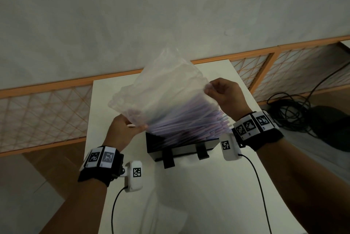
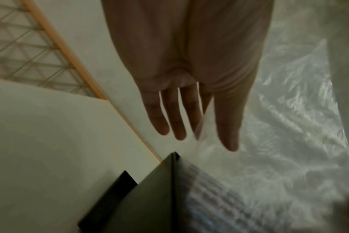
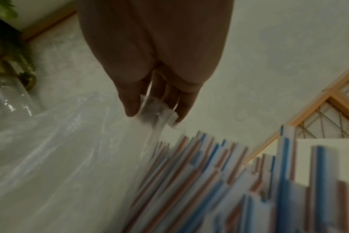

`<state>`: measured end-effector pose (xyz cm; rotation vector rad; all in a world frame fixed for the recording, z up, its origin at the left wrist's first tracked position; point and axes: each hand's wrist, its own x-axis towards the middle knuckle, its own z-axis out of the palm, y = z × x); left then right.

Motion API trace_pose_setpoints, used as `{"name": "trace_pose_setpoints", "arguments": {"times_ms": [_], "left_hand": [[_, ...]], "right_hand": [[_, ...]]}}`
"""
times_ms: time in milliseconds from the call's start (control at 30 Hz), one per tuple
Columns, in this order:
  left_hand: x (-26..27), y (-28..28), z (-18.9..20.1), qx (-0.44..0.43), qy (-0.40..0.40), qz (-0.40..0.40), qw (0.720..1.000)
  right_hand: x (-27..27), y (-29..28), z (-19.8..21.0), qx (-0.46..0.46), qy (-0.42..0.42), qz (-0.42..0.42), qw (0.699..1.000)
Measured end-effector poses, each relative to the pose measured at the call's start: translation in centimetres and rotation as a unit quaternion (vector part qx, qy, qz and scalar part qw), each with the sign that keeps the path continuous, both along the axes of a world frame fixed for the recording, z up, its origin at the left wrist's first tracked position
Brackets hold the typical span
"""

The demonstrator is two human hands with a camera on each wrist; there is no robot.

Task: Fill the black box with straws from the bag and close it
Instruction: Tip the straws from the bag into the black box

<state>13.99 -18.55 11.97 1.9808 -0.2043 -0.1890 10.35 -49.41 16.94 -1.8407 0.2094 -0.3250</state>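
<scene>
A clear plastic bag [image 1: 162, 90] is tipped upside down above the open black box [image 1: 181, 145] on the white table [image 1: 198, 186]. Striped straws [image 1: 189, 122] slide out of its mouth into the box, many sticking out towards the right. My left hand [image 1: 126, 128] pinches the bag's lower left edge between thumb and fingers. My right hand [image 1: 225, 94] pinches the bag's right edge. In the right wrist view the fingers [image 3: 186, 104] hold crumpled bag plastic [image 3: 155, 111] above the red and blue striped straws [image 3: 229, 181]. The left wrist view shows the box corner [image 2: 149, 197] under the bag [image 2: 279, 126].
Two black latch tabs [image 1: 168, 158] hang on the box's near side. An orange-framed lattice screen [image 1: 47, 110] runs behind the table. Black cables [image 1: 295, 109] and a dark object lie on the floor at right. A glass vase with a plant [image 3: 8, 78] shows in the right wrist view.
</scene>
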Motion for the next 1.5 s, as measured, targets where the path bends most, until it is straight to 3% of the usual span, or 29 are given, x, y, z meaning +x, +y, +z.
{"name": "trace_pose_setpoints", "arguments": {"times_ms": [100,267,367,467,633,900,1067,1133,1267,1500], "left_hand": [[0.0,0.3,-0.3,0.003,0.045,-0.03,0.999],[-0.2,0.0,-0.3,-0.009,0.002,0.009,1.0],[-0.7,-0.3,-0.9,-0.01,0.053,-0.011,0.998],[-0.1,-0.2,-1.5,-0.005,0.046,0.04,0.998],[-0.7,-0.4,-1.2,0.004,0.098,-0.03,0.995],[-0.1,-0.5,-1.1,0.043,0.031,-0.007,0.999],[-1.2,-1.2,-0.2,0.018,0.119,-0.002,0.993],[-1.5,-1.5,-0.4,0.054,0.137,-0.022,0.989],[-1.3,-1.8,-0.4,0.125,0.104,-0.052,0.985],[-0.3,-1.6,0.1,0.053,0.033,-0.023,0.998]], "right_hand": [[-0.1,0.2,0.0,-0.006,-0.014,-0.008,1.0],[-0.3,0.7,0.3,0.017,-0.028,0.003,0.999],[-0.3,0.7,0.5,-0.015,-0.006,0.013,1.0],[-0.4,0.8,0.7,-0.067,0.007,0.032,0.997],[-0.4,1.1,1.9,-0.122,0.002,0.028,0.992],[-0.3,1.1,1.8,-0.084,-0.026,0.026,0.996],[-0.1,0.7,0.9,-0.084,-0.009,0.025,0.996],[-0.2,0.8,1.0,-0.081,-0.015,0.023,0.996],[0.0,1.0,1.2,-0.074,-0.026,0.013,0.997],[0.0,0.2,0.7,-0.042,-0.018,0.008,0.999]]}}
